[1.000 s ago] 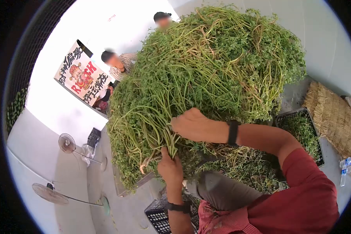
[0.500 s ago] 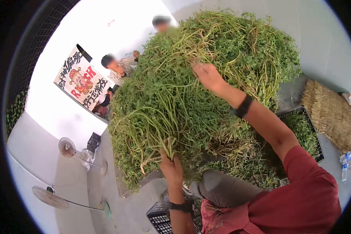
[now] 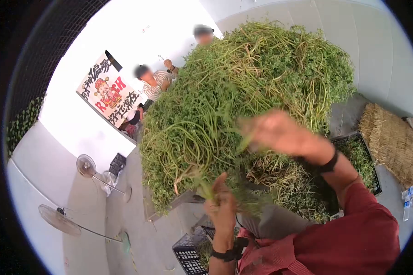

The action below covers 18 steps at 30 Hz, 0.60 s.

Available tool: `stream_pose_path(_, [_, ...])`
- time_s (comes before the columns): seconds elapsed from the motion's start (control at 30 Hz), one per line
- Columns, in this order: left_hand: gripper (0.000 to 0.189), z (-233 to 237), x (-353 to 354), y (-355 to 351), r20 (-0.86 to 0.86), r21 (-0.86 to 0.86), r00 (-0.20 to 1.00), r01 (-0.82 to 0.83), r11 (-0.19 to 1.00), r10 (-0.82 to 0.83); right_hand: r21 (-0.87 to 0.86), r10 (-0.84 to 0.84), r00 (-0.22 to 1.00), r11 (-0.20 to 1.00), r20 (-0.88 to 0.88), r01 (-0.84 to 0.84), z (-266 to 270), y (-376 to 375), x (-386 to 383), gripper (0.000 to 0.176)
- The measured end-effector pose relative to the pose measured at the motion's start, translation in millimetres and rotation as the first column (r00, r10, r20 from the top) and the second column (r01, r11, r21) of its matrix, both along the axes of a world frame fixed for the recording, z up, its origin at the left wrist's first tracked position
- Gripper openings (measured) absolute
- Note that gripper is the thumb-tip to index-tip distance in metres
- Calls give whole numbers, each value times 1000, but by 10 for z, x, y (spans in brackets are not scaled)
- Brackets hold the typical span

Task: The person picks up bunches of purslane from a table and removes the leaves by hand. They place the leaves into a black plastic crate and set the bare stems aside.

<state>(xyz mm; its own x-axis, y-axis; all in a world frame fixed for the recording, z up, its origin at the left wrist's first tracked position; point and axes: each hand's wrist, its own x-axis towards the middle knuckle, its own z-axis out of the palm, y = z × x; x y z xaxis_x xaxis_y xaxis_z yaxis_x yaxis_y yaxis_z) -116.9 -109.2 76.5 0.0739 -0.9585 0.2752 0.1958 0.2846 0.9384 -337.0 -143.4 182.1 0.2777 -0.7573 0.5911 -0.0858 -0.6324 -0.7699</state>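
A huge heap of leafy green stems (image 3: 261,78) is piled on a table in front of me. My left hand (image 3: 221,206) is closed round a small bunch of the stems (image 3: 207,189) near the heap's front edge. My right hand (image 3: 280,133), smeared by motion, is over the front right of the heap with its fingers together. A blurred green stem (image 3: 246,141) shows at its fingertips. Dark bands circle both my wrists.
Black crates (image 3: 188,254) stand on the floor by my legs, and another crate of greens (image 3: 360,156) is at right. Beyond it lie a straw bundle (image 3: 392,142) and plastic bottles (image 3: 410,199). Two people are behind the heap. Fans (image 3: 86,166) stand at left.
My right hand has come down and toward me from the middle of the heap. My left hand has shifted slightly right and down with its bunch. The view has turned a little.
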Motion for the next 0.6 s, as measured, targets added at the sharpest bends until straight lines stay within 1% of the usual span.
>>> stream_pose_path(0.03, [32,-67,-74,40,74,-34,996,53,998,-51,-139,14,988,990,-152,-36,-233,-108,164,45])
stream_pose_path(0.07, [31,-141,-136,63,151,-70,983,112,991,-101,-173,35,985,983,-170,-65,-335,-55,358,39])
stream_pose_path(0.1, [32,-266,-159,77,182,-77,979,103,992,-87,-195,27,981,979,-193,-66,-523,-87,521,38])
stream_pose_path(0.13, [32,-302,-114,104,184,-70,979,99,993,-85,-189,32,981,979,-190,-69,-600,-68,566,38])
stream_pose_path(0.2, [26,-307,-5,194,285,107,955,48,993,-77,-16,154,980,987,-129,-157,-726,15,620,40])
stream_pose_path(0.23, [17,-191,-41,291,255,133,964,34,991,-68,27,187,970,982,-152,-185,-748,38,618,43])
stream_pose_path(0.27, [17,-222,-35,333,254,139,965,38,989,-73,34,184,971,983,-152,-181,-766,120,620,43])
stream_pose_path(0.3, [16,-265,-37,353,321,15,947,-7,1000,2,217,230,970,954,-75,-209,-746,235,625,43])
stream_pose_path(0.33, [16,-305,-40,354,377,-117,923,-41,992,82,385,256,967,891,10,-240,-737,328,635,44])
stream_pose_path(0.37, [16,-372,-26,335,377,-120,923,-29,992,72,383,244,970,895,10,-229,-784,382,670,44])
stream_pose_path(0.4, [17,-438,-13,321,461,-259,877,-17,966,139,518,252,959,808,129,-282,-852,426,718,37])
stream_pose_path(0.43, [20,-494,5,353,529,-384,821,7,923,214,635,239,938,691,251,-346,-907,481,748,31])
stream_pose_path(0.47, [20,-531,49,421,535,-370,821,14,929,200,644,229,939,684,257,-343,-949,536,756,31])
stream_pose_path(0.53, [20,-530,134,553,619,-106,780,-25,994,86,641,242,897,633,369,-434,-991,624,716,26])
stream_pose_path(0.57, [22,-634,174,566,404,51,915,-19,999,-3,568,280,851,646,445,-510,-1016,673,662,24])
stream_pose_path(0.6, [22,-563,171,664,398,77,917,-12,997,-19,588,263,855,634,447,-502,-1056,670,615,24])
